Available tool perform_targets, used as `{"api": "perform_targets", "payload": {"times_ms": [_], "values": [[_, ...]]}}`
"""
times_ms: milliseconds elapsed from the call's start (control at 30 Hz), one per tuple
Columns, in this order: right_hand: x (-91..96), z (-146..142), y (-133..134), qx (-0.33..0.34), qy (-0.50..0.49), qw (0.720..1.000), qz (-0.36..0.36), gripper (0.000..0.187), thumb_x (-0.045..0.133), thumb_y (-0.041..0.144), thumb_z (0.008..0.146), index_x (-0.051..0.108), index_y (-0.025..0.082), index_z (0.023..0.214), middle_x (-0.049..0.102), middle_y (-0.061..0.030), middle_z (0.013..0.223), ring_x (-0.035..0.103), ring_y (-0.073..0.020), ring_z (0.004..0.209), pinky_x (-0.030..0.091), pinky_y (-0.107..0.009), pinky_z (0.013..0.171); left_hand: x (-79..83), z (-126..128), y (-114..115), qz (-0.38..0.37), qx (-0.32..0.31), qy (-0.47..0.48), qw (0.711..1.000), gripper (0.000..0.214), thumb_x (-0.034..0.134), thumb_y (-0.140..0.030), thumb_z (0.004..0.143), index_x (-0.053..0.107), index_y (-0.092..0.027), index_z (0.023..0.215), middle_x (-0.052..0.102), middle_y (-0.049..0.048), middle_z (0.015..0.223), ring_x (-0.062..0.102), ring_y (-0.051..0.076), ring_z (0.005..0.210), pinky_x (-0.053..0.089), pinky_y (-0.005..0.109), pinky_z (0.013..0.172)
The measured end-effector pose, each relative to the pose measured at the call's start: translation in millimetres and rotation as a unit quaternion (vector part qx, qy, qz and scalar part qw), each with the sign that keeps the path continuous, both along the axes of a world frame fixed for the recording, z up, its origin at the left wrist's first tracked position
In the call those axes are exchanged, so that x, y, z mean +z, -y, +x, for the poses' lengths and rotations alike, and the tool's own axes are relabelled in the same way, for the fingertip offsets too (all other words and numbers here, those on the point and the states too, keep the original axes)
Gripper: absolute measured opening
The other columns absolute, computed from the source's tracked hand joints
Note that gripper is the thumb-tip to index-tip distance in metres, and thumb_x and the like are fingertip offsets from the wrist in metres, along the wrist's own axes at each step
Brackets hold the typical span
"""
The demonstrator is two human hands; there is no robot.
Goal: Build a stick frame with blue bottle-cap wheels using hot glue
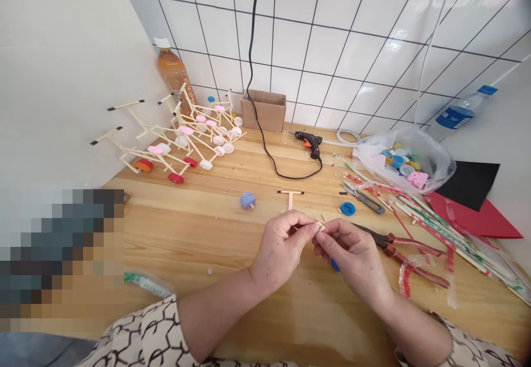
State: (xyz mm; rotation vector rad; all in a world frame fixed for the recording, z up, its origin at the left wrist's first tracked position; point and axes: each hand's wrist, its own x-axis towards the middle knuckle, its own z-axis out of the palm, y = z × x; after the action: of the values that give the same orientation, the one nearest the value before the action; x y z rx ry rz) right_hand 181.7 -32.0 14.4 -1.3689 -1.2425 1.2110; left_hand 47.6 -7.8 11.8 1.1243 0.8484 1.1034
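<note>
My left hand and my right hand meet above the wooden table, both closed in a pinch. Between their fingertips is a small pale piece, mostly covered by the fingers, so its kind is unclear. Just beyond my left hand lies a T-shaped stick piece with dark tips, its lower end hidden. A joined pair of lilac bottle caps with a stub of stick sits to the left. On the right is a blue bottle cap; another blue item shows partly beneath my right hand.
Stick-and-cap models stand back left by a drink bottle. A glue gun with a black cord lies near a cardboard box. Rightward are snips, pliers, wrapped sticks and a bag of caps.
</note>
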Motion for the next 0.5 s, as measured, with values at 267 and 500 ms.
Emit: {"api": "perform_targets", "payload": {"times_ms": [267, 500], "values": [[-1.7, -0.5, 1.6, -0.017, -0.029, 0.999, 0.004, 0.024, 0.07, 0.038, 0.07, 0.06, 0.017, 0.065, 0.06, 0.0021, 0.049, 0.045, -0.0067, 0.041, 0.033, -0.018, 0.037, -0.1, -0.3, 1.5, 0.026, 0.002, 0.001, 1.0, 0.014, 0.059, -0.013, 0.079, 0.064, -0.011, 0.065, 0.056, -0.0001, 0.064, 0.054, 0.01, 0.06, 0.044, 0.022, 0.06], [-7.2, 0.2, 1.8, -0.026, -0.047, 0.998, 0.028, 0.018, 0.07, 0.031, 0.071, 0.061, 0.018, 0.064, 0.059, 0.0028, 0.049, 0.048, -0.0074, 0.043, 0.036, -0.018, 0.041, -0.7, 0.1, 3.3, 0.049, 0.011, -0.007, 0.999, 0.016, 0.06, -0.011, 0.078, 0.065, -0.013, 0.064, 0.056, 0.0007, 0.066, 0.053, 0.012, 0.067, 0.043, 0.023, 0.065]]}}
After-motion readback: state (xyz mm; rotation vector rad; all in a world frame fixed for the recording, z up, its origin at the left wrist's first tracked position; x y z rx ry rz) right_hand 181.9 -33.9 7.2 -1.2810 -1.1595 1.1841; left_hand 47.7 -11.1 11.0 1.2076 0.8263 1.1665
